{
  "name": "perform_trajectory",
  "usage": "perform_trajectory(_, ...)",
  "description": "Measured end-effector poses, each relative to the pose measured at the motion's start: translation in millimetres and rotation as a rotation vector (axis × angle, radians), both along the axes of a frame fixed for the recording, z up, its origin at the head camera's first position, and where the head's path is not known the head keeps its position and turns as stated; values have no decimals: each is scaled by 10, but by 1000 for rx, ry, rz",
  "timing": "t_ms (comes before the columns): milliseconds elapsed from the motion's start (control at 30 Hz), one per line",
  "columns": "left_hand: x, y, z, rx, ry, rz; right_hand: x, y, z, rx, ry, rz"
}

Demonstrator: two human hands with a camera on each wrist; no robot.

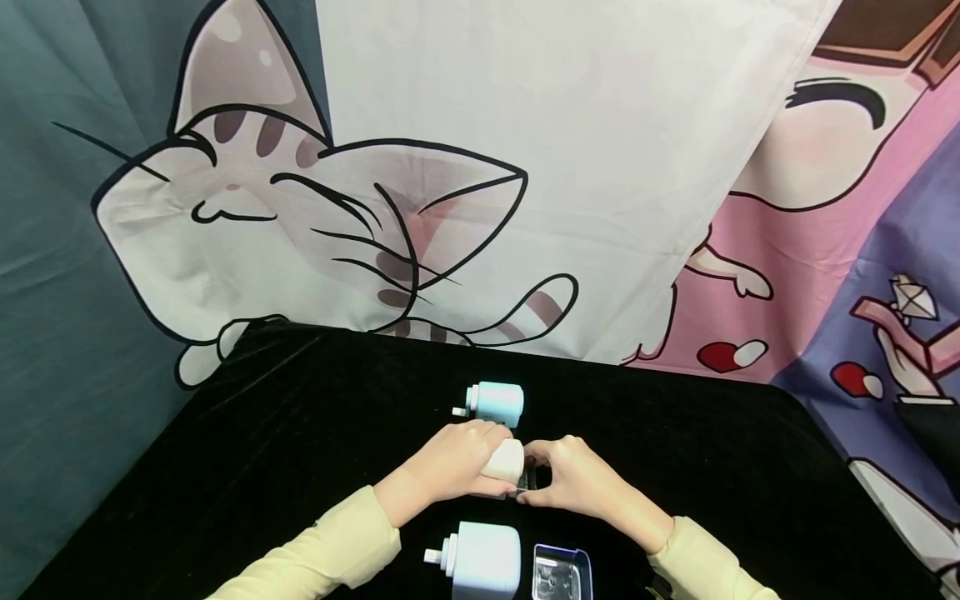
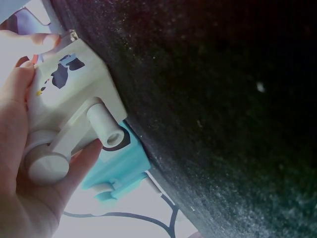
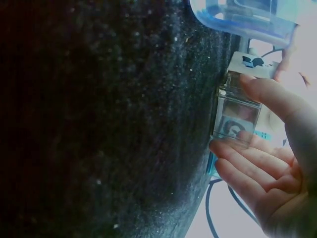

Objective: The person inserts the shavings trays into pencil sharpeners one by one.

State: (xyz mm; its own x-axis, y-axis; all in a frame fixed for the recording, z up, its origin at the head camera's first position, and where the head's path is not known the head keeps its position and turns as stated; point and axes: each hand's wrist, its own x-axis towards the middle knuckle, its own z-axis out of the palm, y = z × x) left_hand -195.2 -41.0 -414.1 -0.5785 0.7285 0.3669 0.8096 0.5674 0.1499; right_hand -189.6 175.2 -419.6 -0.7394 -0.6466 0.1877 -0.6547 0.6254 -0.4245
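My left hand (image 1: 459,463) grips a white hand-crank pencil sharpener (image 1: 507,460), whose crank (image 2: 105,124) faces the left wrist camera. A dark printed picture marks its side. At the sharpener's right end, my right hand (image 1: 576,478) holds a clear shavings drawer (image 3: 238,118) between thumb and fingers. The drawer lines up with the sharpener's body, right against its end. Just behind the hands stands a teal sharpener (image 1: 501,402). Closer to me is a larger-looking pale blue sharpener (image 1: 487,557), its crank pointing left.
Right of the pale blue sharpener lies a separate clear drawer with a bluish rim (image 1: 562,550). Black velvety cloth (image 1: 315,417) covers the table. Behind it hangs a curtain (image 1: 600,167) printed with a cartoon cat. A small dark object (image 1: 658,588) shows by the right sleeve.
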Motion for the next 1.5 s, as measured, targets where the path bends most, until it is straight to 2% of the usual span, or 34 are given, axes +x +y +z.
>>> perform_trajectory(200,0,3,2,0,-1,1,-8,-16,1,-4,20,2)
perform_trajectory(533,-1,10,-5,10,10,0,-2,-30,13,9,-18,-15)
perform_trajectory(967,-6,1,-30,18,15,8,8,-59,23,37,3,-33)
perform_trajectory(1267,10,1,-24,35,3,14,17,-13,6,16,-25,-31)
perform_trajectory(1500,14,-4,-13,17,15,17,9,31,13,23,-7,-48)
